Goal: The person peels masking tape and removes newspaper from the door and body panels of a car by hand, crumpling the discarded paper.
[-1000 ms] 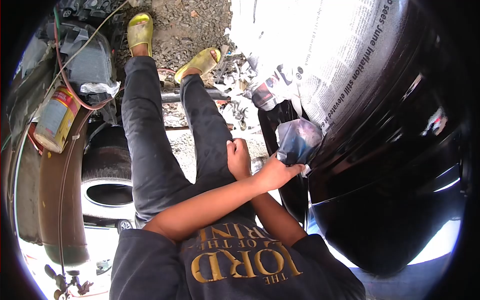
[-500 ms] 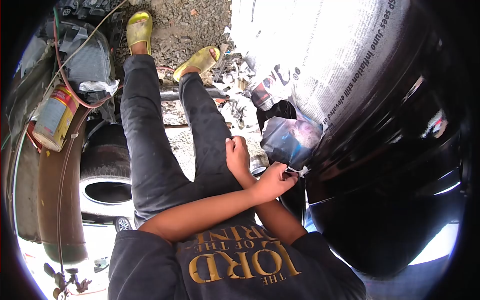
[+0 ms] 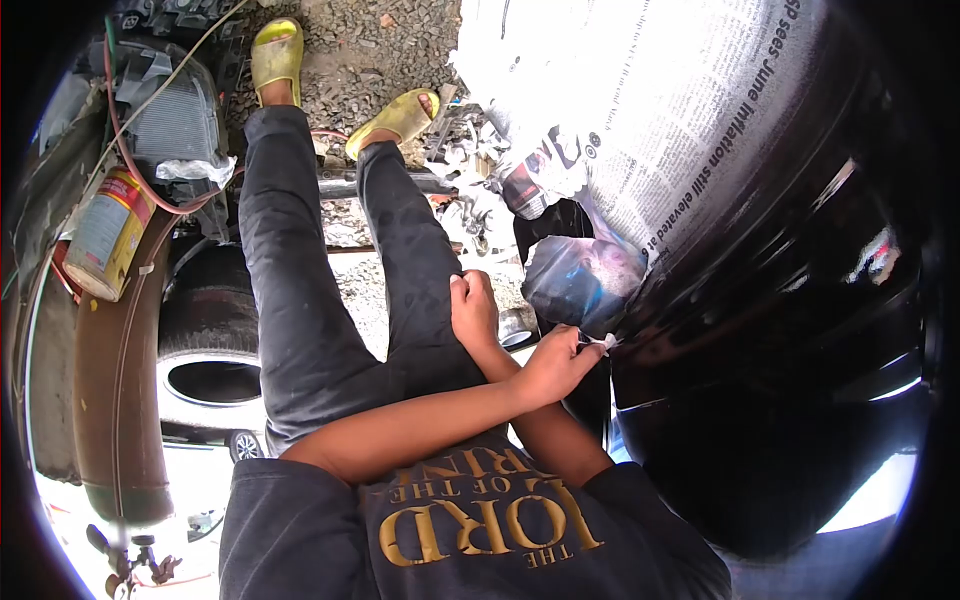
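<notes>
My left hand [image 3: 553, 368] reaches across my body, over my right forearm, to the edge of a glossy black curved car panel [image 3: 740, 400]. Its thumb and fingers pinch a small crumpled whitish strip [image 3: 600, 344], perhaps masking tape or paper. Just above it, a printed plastic-like sheet [image 3: 580, 280] in dark blue and pink clings to the panel's edge. Newspaper [image 3: 660, 120] covers the upper part of the panel. My right hand [image 3: 475, 308] rests on my thigh, fingers curled into a fist; whatever may be inside is hidden.
On the left stand a rusty can [image 3: 108, 235], a brown cylinder [image 3: 125, 390], a tyre [image 3: 205, 320] and a radiator-like part [image 3: 175, 125], with a pinkish hose [image 3: 130, 160] over them. Scraps [image 3: 475, 215] litter the gravel [image 3: 350, 60] near my feet.
My left hand has shifted slightly to the right and now pinches the whitish strip more closely at its end. My right hand has barely moved.
</notes>
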A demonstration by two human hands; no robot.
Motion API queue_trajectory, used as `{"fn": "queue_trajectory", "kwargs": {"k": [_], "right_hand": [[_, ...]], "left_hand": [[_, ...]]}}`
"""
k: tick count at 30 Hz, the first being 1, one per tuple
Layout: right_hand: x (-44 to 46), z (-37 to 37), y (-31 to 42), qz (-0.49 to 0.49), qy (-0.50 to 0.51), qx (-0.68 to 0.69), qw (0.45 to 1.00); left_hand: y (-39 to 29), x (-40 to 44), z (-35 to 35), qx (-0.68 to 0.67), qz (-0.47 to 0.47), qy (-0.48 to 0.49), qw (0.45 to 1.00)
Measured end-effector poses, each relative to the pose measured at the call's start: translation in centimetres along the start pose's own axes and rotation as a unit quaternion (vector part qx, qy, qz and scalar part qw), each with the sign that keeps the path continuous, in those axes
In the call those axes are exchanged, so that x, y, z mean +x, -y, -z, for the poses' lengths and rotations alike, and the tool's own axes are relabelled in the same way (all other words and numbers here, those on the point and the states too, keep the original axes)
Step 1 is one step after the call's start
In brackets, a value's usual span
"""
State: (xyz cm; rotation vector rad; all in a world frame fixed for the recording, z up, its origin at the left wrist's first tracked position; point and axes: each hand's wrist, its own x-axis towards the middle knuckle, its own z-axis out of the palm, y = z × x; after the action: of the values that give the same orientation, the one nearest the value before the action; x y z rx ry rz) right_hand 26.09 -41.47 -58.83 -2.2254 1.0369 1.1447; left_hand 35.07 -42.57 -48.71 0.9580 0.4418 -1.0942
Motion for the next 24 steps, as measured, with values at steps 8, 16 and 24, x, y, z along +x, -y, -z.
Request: {"fn": "queue_trajectory", "kwargs": {"k": [8,16,24], "right_hand": [[0.2,0.3,-0.1,0.006,0.005,0.008,1.0],[-0.5,-1.0,-3.4,0.07,-0.02,0.01,0.997],[-1.5,4.7,5.2,0.092,-0.087,0.319,0.939]], "left_hand": [[2.8,2.0,1.5,0.068,-0.127,0.156,0.977],[-6.7,2.1,8.4,-0.393,0.11,0.119,0.905],[-13.5,-0.2,18.5,-0.328,0.001,-0.055,0.943]]}}
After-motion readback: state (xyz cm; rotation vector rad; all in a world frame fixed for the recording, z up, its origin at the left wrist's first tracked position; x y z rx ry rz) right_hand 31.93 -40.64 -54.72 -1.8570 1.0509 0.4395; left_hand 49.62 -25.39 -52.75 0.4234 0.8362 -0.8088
